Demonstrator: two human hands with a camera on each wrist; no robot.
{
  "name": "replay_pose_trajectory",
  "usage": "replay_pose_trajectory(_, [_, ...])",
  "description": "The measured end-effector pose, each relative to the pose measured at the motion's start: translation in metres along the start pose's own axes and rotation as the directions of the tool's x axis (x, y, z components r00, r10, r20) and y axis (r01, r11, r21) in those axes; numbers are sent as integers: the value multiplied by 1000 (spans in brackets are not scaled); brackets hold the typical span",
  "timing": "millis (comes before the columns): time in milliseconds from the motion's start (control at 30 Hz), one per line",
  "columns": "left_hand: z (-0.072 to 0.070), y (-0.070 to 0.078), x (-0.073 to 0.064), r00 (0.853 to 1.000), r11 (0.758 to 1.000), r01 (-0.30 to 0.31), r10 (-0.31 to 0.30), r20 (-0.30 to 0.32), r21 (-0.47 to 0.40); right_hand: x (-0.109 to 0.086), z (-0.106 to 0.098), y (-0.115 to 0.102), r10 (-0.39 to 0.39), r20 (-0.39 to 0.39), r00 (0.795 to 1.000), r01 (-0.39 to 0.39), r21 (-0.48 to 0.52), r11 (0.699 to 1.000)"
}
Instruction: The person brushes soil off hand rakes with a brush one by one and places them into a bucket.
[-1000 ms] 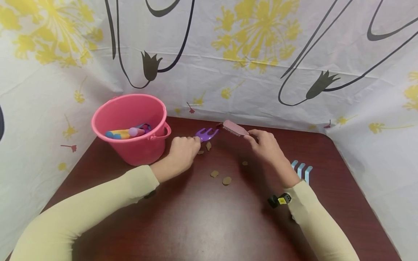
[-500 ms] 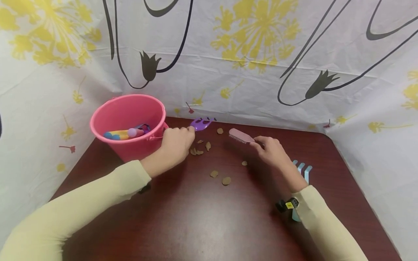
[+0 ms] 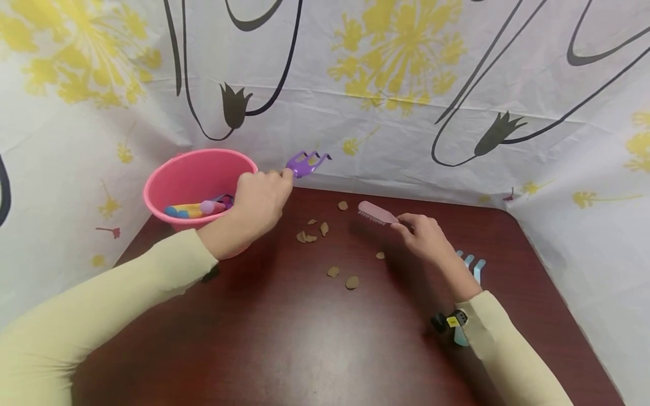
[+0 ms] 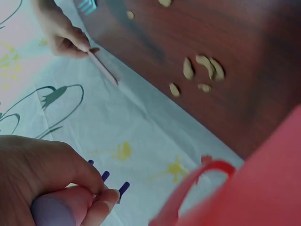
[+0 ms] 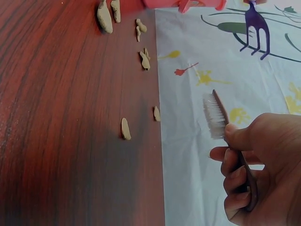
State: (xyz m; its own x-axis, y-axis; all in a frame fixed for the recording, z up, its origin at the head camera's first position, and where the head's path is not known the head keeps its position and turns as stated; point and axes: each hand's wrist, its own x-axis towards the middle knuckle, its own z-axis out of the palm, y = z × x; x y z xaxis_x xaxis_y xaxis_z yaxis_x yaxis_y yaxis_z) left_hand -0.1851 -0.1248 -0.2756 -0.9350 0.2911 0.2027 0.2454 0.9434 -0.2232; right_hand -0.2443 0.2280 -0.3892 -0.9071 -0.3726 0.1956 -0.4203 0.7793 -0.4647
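My left hand (image 3: 261, 197) grips a purple toy hand rake (image 3: 304, 167) in the air beside the pink bucket (image 3: 162, 192). The rake's pink handle with its lavender end (image 4: 56, 209) shows in the left wrist view, and its prongs (image 5: 257, 33) hang at the top of the right wrist view. Further right, my right hand (image 3: 425, 238) holds a pink brush (image 3: 377, 212) above the table, its white bristles (image 5: 215, 117) visible in the right wrist view. Several flat brown pieces, one of them a roundish piece (image 3: 352, 282), lie scattered between the hands.
Toys with coloured handles (image 3: 190, 210) lie inside the bucket. A light blue rake (image 3: 478, 270) lies on the dark red table (image 3: 315, 344), partly hidden under my right forearm. A white patterned cloth (image 3: 304, 67) hangs behind and at both sides.
My left hand has lifted the rake up off the table and moved left towards the bucket. My right hand has drawn the brush slightly back and right. More brown pieces are uncovered.
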Motion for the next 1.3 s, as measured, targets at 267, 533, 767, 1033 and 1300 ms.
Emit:
replay_pose_trajectory(267, [-14,-34,-7,1000,1000,20,-20,2,1,-3,-2,3,2,-1,1000,-2,11,1000])
replay_pose_trajectory(533, [-22,-69,-21,998,998,58,-57,23,-19,-4,-5,4,-16,-18,1000,17,15,1000])
replay_pose_trajectory(767, [-22,-98,-35,992,993,115,-115,55,2,-5,-10,5,-18,-24,1000,19,14,1000])
replay_pose_trajectory(1033, [-19,-115,-45,988,989,146,-146,39,14,-10,-18,10,5,-24,1000,-4,9,1000])
replay_pose_trajectory(1300, [-11,-123,-55,991,992,129,-129,17,3,-10,-20,10,7,-30,1000,-7,7,1000])
